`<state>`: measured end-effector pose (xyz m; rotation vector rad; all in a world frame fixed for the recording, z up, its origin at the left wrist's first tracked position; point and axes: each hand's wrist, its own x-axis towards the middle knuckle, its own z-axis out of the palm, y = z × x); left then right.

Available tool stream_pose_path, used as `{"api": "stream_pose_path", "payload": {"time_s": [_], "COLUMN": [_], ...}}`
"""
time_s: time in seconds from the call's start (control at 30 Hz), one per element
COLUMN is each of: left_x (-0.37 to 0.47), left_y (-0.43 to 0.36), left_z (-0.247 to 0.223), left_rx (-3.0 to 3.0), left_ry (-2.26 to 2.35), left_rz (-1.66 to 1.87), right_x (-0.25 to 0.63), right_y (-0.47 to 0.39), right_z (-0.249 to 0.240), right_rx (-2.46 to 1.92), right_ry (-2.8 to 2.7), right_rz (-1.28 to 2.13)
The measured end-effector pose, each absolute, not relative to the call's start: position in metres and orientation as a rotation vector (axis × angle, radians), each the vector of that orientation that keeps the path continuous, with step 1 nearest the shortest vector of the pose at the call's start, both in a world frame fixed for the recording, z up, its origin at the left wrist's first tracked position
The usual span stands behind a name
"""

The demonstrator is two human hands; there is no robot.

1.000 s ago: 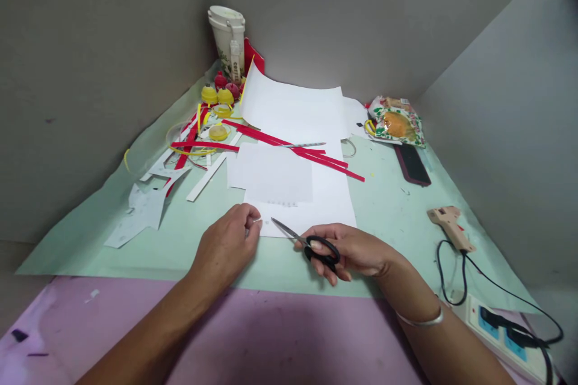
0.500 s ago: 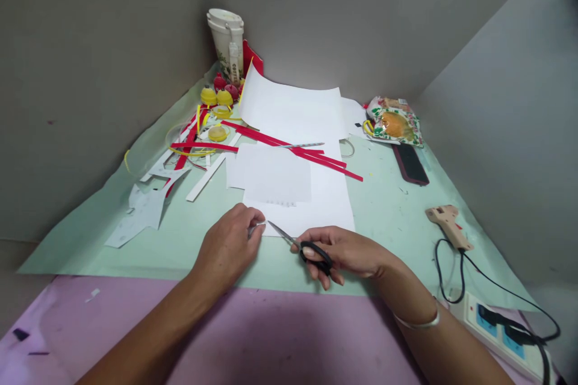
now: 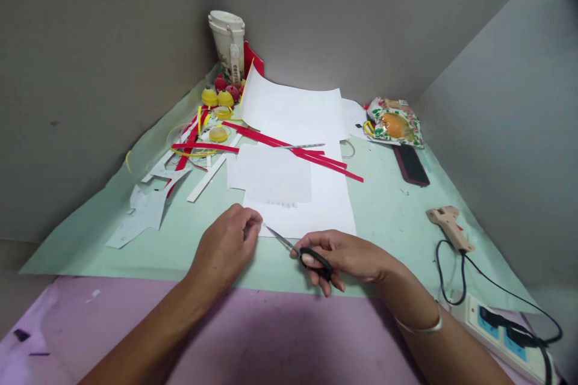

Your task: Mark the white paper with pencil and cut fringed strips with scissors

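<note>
One pair of scissors [image 3: 280,238] in your right hand [image 3: 345,254], fingers wrapped round black handles, blade tips pointing at left hand [image 3: 228,240]. Your left thumb and forefinger pinched together on tiny white scrap [image 3: 264,225], just beside tips, above near end of white paper [image 3: 332,210]. Red strips [image 3: 332,164] beyond; glue gun [image 3: 451,227] at right on green-covered desk [image 3: 388,210].

We work in craft corner between grey walls [image 3: 135,42]; home or workshop, we cannot tell. Signs: green-covered tabletop [image 3: 383,210], scissors [image 3: 282,239] at six, glue gun [image 3: 445,222] and power strip [image 3: 473,316] toward four, red strips [image 3: 264,138] near centre, lidded cup [image 3: 224,42] at eleven.
</note>
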<state>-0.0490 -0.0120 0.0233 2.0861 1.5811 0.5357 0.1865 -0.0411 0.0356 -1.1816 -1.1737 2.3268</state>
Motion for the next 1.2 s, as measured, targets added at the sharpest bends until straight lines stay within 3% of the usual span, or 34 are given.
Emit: {"api": "stream_pose_path", "payload": {"time_s": [0.43,0.87,1.2], "left_x": [-0.052,-0.023,-0.012], "left_y": [-0.008,0.011,0.025], "left_z": [0.027,0.047,0.025], "left_rx": [2.065,2.254,2.314], "left_ry": [1.613,1.45,1.389], "left_rz": [0.573,0.505,0.541], "right_x": [0.191,0.223,0.216], "right_y": [-0.041,-0.031,-0.031], "right_z": [0.046,0.068,0.062], "right_rx": [-1.187,-1.573,-1.687], "right_ry": [-1.284,-1.745,-1.879], "right_rz": [2.301,1.807,1.617]}}
